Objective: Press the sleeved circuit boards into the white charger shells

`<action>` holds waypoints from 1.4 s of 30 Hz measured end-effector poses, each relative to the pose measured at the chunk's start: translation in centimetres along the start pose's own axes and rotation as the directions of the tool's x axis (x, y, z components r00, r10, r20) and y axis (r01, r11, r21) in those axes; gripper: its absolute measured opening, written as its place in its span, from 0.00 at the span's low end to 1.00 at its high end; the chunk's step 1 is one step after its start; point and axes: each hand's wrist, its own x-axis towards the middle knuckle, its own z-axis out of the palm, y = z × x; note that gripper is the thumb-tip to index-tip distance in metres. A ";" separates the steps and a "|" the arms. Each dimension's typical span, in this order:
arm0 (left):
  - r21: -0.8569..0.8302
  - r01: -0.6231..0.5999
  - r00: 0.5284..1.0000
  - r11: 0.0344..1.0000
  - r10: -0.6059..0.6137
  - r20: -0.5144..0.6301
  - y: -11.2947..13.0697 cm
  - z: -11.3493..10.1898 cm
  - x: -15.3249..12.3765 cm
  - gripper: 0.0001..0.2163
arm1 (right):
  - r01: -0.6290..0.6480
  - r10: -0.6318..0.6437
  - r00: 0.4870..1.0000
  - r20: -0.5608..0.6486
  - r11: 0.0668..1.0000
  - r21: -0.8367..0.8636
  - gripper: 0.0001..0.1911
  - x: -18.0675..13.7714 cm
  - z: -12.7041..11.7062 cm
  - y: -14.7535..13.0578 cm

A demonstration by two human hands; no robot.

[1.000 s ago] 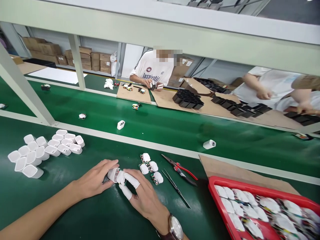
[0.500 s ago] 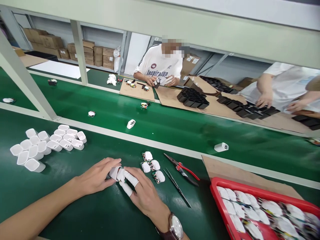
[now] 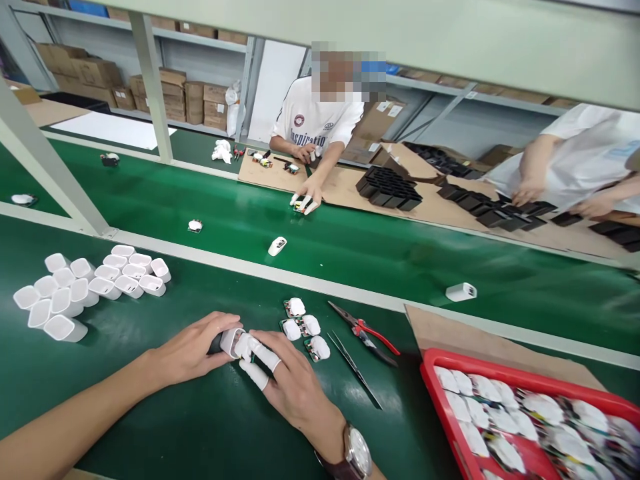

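My left hand (image 3: 203, 348) is closed around a white plastic housing (image 3: 231, 342), its open end turned to the right. A dark grey part shows under those fingers. In my right hand (image 3: 290, 380), between fingers in white finger cots, is a small circuit board with a white pad (image 3: 245, 347), held at the housing's mouth; how far inside it sits I cannot tell. To the right of my hands lie several similar circuit boards (image 3: 311, 325), long-nose pliers (image 3: 364, 331) with red handles and metal tweezers (image 3: 355, 371).
White housings (image 3: 62, 327) stand grouped at left. A red tray (image 3: 434, 380) of boards is at lower right, by cardboard (image 3: 495, 350). Beyond a pale rail, a green conveyor belt (image 3: 360, 257) carries a few parts. Two co-workers sit across it, near black cases (image 3: 387, 190).
The parts on the belt have shifted right. A co-worker's hand has reached onto the belt and covers a board there. My hands stay almost in place, with the board at the housing's mouth.
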 end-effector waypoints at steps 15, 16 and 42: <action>0.018 -0.025 0.999 1.000 0.025 0.022 0.3 0.2 0.1 0.29 | -0.008 0.013 0.995 0.095 0.998 -0.058 0.19 -0.4 -0.2 0.0; 0.021 -0.024 0.999 0.999 0.024 0.026 0.2 0.2 0.1 0.29 | -0.019 0.024 0.995 0.095 0.998 -0.053 0.20 -0.4 -0.2 0.0; -0.111 0.199 0.973 0.974 -0.183 0.141 1.0 0.2 -0.1 0.26 | -0.023 0.023 0.996 0.086 1.000 -0.006 0.20 0.3 0.9 0.0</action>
